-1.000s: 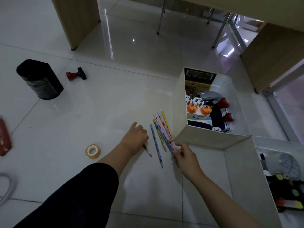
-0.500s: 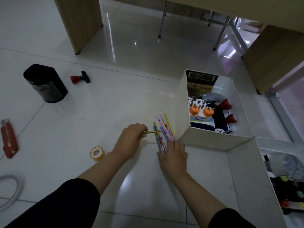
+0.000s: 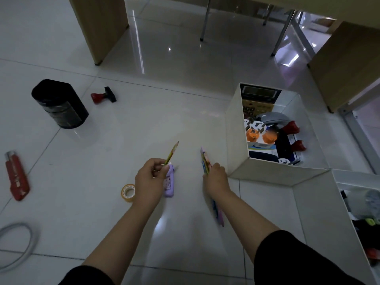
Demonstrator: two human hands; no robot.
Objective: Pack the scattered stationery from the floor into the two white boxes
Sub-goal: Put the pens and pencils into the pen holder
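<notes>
Pencils are off the glossy white tile floor [image 3: 144,124] now, lifted since 0.5 s ago: the right hand [image 3: 216,179] grips a bundle [image 3: 205,161] beside the near white box [image 3: 236,128]; the left hand [image 3: 151,177] pinches 1 pencil [image 3: 172,153] above a purple corrector [image 3: 169,186].

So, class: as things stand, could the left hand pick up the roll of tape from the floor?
Probably not at once. The roll of tape lies right beside the left hand with bare floor between, but that hand already grips a pencil.
</notes>
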